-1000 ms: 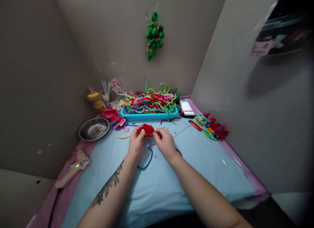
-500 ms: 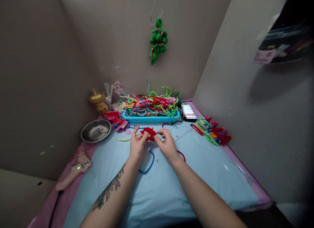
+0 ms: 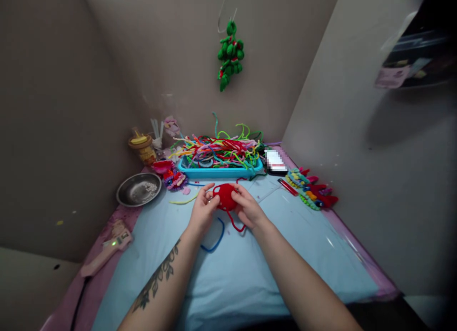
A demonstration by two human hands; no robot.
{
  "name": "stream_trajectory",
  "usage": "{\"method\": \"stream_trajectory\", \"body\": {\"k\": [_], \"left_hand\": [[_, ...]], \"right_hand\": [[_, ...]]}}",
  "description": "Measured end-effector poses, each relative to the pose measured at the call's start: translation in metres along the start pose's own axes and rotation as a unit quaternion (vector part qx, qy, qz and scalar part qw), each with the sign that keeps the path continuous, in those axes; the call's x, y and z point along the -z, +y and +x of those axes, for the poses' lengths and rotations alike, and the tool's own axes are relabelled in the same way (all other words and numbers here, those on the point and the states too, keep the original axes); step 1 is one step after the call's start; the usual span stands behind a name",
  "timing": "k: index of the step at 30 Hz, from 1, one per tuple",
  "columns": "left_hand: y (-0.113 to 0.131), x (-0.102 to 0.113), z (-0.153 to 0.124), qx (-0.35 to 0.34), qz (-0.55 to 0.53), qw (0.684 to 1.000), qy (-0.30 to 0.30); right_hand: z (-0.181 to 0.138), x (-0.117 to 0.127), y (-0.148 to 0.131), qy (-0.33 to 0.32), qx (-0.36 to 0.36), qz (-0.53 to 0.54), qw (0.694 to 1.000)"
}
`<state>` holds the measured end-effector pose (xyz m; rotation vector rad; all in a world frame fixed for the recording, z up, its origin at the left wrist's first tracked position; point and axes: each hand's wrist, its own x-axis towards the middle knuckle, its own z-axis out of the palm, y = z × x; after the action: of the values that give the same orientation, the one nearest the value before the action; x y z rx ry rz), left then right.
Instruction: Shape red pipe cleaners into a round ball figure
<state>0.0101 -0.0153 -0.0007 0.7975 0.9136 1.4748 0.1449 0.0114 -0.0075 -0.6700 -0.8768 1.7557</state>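
Note:
A round red yarn piece is held between both hands above the blue-covered table. My left hand grips its left edge, thumb in front and fingers behind. On the other side, my right hand pinches the right edge the same way. From its underside a red strand loops down toward my right palm. Below the hands a bent blue strand lies on the cloth, and a yellow strand rests left of my left hand.
Behind the hands stands a blue tray heaped with colourful strands. A metal bowl and a pink glue gun sit at left. At right are a phone, a red cutter and colourful yarn figures. A green yarn ornament hangs above.
The red piece has been turned so its broad round face shows, and its strand now hangs in front. Both hands have shifted slightly, with the fingers spread around its edges.

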Motion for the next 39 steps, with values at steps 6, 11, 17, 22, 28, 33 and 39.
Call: {"method": "stream_trajectory", "body": {"k": [6,11,17,22,28,33,39], "left_hand": [[-0.002,0.001,0.001,-0.005,0.032,0.999,-0.002],[-0.004,0.002,0.0,0.018,0.024,0.999,-0.012],[-0.004,0.003,0.001,0.038,0.0,0.999,-0.018],[-0.003,0.002,-0.001,0.065,-0.049,0.996,-0.024],[-0.007,0.0,-0.001,0.05,0.013,0.999,0.009],[-0.009,0.002,0.003,0.042,0.017,0.998,0.051],[-0.002,0.008,0.011,0.03,-0.063,0.991,0.117]], "right_hand": [[-0.001,0.0,0.0,-0.002,0.013,-0.015,1.0],[0.0,-0.002,0.002,0.031,0.028,-0.057,0.998],[0.002,0.0,0.005,0.048,0.028,-0.051,0.997],[0.003,0.003,0.004,0.048,0.018,-0.03,0.998],[0.007,0.009,0.016,0.065,0.068,-0.113,0.989],[0.008,0.013,0.016,0.047,0.104,-0.219,0.969],[-0.003,0.01,0.0,0.077,0.23,-0.455,0.857]]}}
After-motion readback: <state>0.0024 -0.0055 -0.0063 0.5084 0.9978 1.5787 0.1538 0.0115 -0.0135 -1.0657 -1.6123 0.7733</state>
